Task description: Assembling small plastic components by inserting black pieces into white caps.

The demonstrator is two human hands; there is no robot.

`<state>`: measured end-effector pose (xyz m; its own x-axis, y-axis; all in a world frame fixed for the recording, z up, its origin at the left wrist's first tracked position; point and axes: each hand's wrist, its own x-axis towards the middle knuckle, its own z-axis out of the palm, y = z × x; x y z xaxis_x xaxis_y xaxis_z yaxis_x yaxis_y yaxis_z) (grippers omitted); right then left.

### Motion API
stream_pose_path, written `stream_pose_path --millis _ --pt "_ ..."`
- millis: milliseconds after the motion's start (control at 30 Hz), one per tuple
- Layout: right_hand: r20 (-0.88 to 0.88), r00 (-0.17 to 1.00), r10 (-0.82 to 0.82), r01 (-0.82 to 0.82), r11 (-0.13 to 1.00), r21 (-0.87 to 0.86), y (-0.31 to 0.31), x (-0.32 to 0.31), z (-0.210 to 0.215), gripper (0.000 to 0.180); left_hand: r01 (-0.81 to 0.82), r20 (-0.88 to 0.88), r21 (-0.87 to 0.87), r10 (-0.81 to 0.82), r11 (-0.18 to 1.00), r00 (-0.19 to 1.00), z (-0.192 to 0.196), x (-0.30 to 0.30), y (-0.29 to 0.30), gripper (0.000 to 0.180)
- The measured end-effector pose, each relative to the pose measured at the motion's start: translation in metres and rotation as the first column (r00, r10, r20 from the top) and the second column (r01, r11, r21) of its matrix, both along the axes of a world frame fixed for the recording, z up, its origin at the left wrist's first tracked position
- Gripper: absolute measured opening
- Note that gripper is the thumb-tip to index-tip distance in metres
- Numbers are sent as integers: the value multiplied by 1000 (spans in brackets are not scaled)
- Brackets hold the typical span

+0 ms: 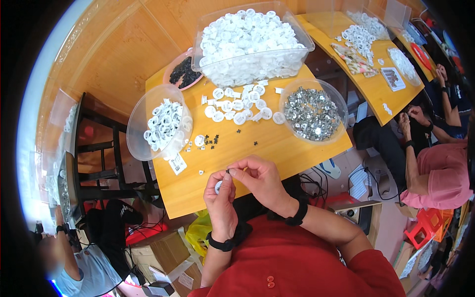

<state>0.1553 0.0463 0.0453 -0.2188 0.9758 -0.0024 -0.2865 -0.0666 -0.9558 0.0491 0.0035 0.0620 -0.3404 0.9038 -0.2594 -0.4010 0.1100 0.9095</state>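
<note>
Reading the head view: found the left hand (219,204) raised from the lower edge, with forearm nearly upright in frame, with fingers curled inward and thumb bent up over them. Observed closed narrowly around a white round part (218,186), held against the fingers beside the thumb. Found the right hand (263,182) angled in from the lower right, with fingers arched, and with thumb and index narrowed to a pinch on a small dark piece (228,171), right by the left fingertips. Located both pieces over the near edge of the table (297,156). Logged the white round part with face turned up toward the camera; cannot tell a long axis, with the outline partly covered by fingers. Cannot tell the direction or long axis of the small dark piece: too small and mostly covered. Noted beyond the hands: loose black bits (213,142), a cluster of white discs (240,105), a clear tub (182,129) at left, a clear bowl (343,111) of metal parts (311,114) at right, and a heaped clear bin (303,45) at back.
</note>
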Motion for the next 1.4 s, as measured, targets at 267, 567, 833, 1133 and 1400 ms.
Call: stream_pose_path --millis 267,567,833,1133,1400 --pt "284 952 -115 10 939 344 -1 8 12 7 -38 5 -11 38 999 999 4 2 3 7" --pt "385 920 -71 -115 891 440 17 26 17 6 8 5 -28 -8 1000 1000 4 -2 2 6" --pt "557 829 -50 -340 745 574 28 35 29 7 70 -53 -42 -72 997 996 3 -5 1 6" --pt "620 766 -172 -491 468 735 37 36 30 8 160 -120 -38 -163 986 979 0 -12 -1 5" --pt "634 760 -143 -530 429 731 43 33 23 13 178 -98 -59 -183 982 978 4 -16 3 13"
